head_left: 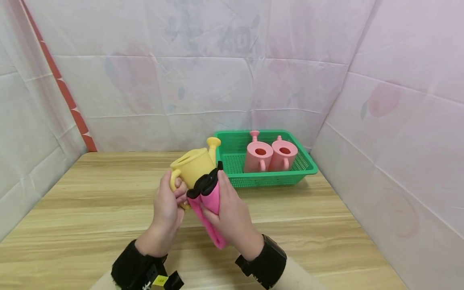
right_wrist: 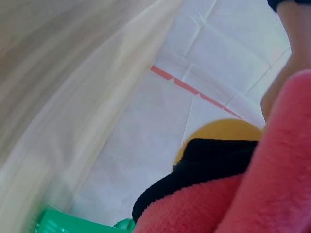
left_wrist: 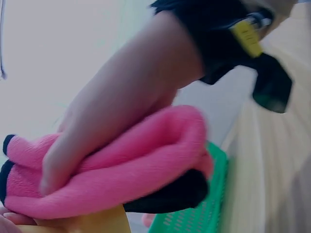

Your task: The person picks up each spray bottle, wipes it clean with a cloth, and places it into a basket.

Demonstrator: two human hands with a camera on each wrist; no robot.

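A yellow toy watering can is held up over the table, tilted, its spout towards the upper right. My left hand grips it by the handle, fingers curled round. In my right hand is a folded pink cloth with black edging, pinched between thumb and fingers and lying against the can's side. The left wrist view shows the pink cloth hiding most of the can. From the right wrist, the cloth covers all but a yellow patch of the can.
Behind the hands, at the back right of the wooden table, stands a green plastic basket. Two pink watering cans stand upright side by side in it. Pale printed sheets wall the table at the back and sides.
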